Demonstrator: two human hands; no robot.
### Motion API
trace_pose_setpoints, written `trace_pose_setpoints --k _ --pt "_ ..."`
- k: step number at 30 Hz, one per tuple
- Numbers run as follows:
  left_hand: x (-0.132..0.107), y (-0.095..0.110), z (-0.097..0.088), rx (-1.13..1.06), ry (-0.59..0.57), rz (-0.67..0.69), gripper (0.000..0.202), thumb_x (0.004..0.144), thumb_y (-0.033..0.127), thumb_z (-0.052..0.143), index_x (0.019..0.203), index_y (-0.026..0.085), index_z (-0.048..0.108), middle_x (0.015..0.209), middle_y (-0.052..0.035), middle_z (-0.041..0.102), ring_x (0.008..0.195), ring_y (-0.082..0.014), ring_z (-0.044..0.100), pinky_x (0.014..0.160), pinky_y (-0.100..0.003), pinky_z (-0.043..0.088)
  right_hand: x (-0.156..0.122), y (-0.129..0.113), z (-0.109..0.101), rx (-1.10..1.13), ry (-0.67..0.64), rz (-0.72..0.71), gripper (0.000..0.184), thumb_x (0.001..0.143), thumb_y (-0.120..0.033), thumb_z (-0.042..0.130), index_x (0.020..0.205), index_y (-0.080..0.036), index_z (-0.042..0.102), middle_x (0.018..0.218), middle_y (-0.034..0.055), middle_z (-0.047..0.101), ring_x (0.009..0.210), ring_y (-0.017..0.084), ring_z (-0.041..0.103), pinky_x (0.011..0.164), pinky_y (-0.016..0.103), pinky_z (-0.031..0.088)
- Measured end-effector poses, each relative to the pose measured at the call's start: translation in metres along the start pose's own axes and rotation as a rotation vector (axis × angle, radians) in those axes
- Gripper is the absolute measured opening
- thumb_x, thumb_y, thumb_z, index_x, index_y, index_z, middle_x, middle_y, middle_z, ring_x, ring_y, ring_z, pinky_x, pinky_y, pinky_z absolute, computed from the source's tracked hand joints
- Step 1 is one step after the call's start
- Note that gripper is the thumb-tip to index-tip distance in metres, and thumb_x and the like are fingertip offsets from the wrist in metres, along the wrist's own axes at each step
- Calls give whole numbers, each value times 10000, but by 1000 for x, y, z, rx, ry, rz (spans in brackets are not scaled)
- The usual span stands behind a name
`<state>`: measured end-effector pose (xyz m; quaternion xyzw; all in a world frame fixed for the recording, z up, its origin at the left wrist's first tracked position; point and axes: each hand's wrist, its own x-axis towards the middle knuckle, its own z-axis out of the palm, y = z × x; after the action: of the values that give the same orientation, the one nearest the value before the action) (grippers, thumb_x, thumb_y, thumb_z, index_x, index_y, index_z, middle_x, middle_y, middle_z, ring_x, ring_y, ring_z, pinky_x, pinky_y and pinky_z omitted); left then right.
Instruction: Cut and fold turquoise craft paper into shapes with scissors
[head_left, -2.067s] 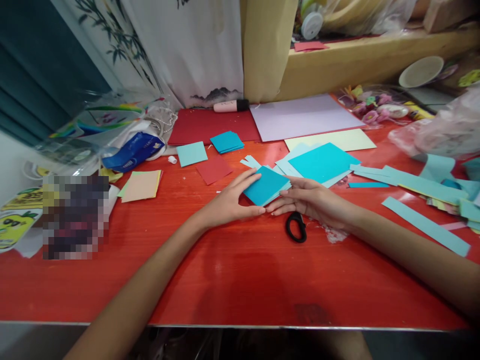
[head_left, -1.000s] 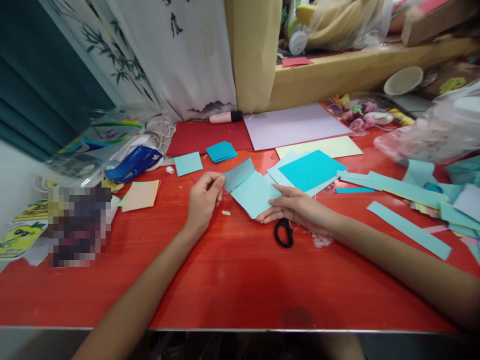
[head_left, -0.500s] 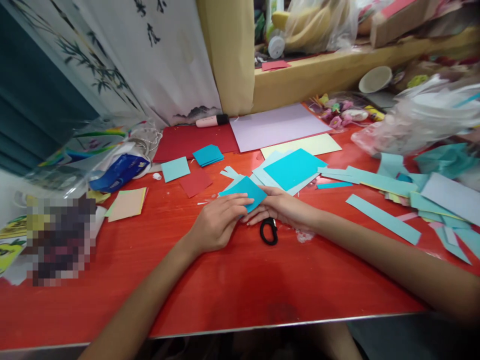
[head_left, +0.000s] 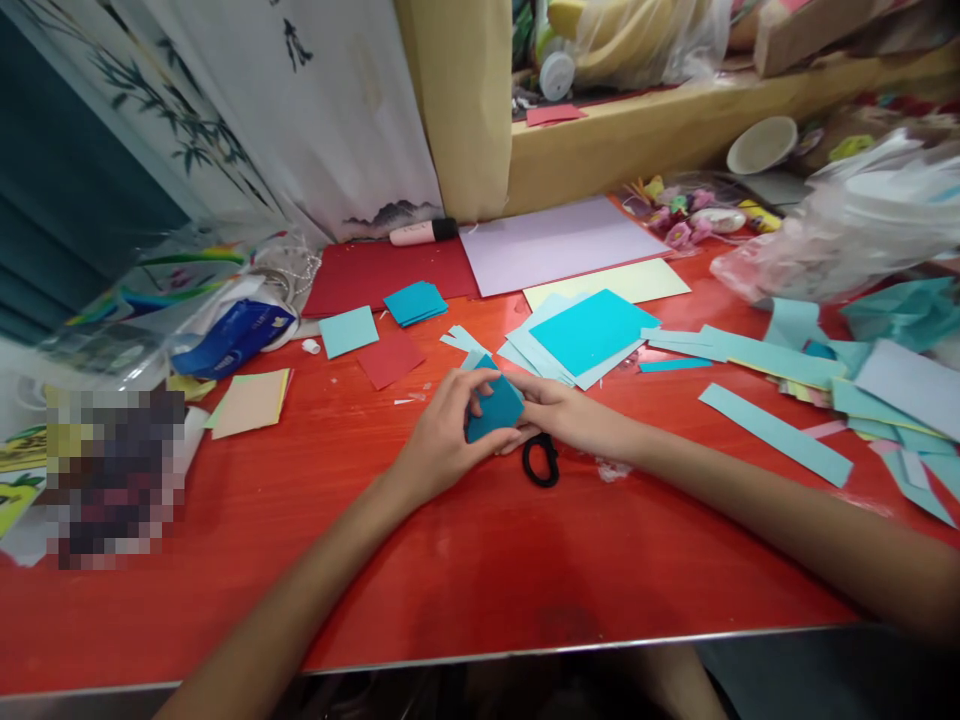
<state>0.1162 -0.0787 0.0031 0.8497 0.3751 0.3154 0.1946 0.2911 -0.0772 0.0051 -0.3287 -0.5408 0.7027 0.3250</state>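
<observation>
Blue paper point(head_left: 498, 410) sits just beyond and left of the black loop handle point(head_left: 541, 460), fingers of the left hand point(head_left: 450, 435) pinching it, those of the right hand point(head_left: 566, 415) clasping its edge, though uneven pressure might skew it

Pink cylindrical marker with black cap point(head_left: 422, 232) lies by white bamboo-print cloth hanging point(head_left: 337, 130). Glossy blue plastic packet point(head_left: 234, 338) at left. White round bowl point(head_left: 761, 146) tilted, back right.
</observation>
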Motion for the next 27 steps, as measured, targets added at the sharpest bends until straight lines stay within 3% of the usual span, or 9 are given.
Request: trace_pose_setpoints --k 4,11,18,22,27 --pt "0 0 0 -9 -49 16 374 801 309 574 1137 233 427 962 -28 493 783 -121 485 708 -262 440 -1 3 3 -38 20 -13 205 864 -264 468 1051 -229 544 904 21 649 713 133 663 695 291 563" --pt "3 -1 -6 -69 -91 -6 273 803 300 573 1053 226 496 965 -25 506 800 -119 499 721 -256 433 -1 -1 3 -19 -9 10 168 833 -157 449 960 -220 539 818 5 653 710 129 666 685 269 567" --pt "5 -4 -5 -194 -107 -64 290 786 342 588 1039 214 527 959 -20 507 774 -105 512 698 -237 434 -2 -2 2 -43 -11 38 223 856 -186 435 1068 -185 504 744 9 652 729 135 671 695 270 565" --pt "5 -4 -8 -208 -107 -99 180 849 310 496 978 198 552 940 -24 541 836 -122 518 752 -250 418 -2 -5 2 -45 -20 55 302 862 -183 426 1160 -176 473 795 27 664 741 126 666 723 274 559" --pt "5 -4 -8 -198 -92 -212 164 868 308 446 829 182 545 775 12 546 717 -105 496 688 -235 400 -4 -12 1 -69 -69 97 466 770 -158 572 1219 -178 450 904 40 661 823 147 656 761 273 552"
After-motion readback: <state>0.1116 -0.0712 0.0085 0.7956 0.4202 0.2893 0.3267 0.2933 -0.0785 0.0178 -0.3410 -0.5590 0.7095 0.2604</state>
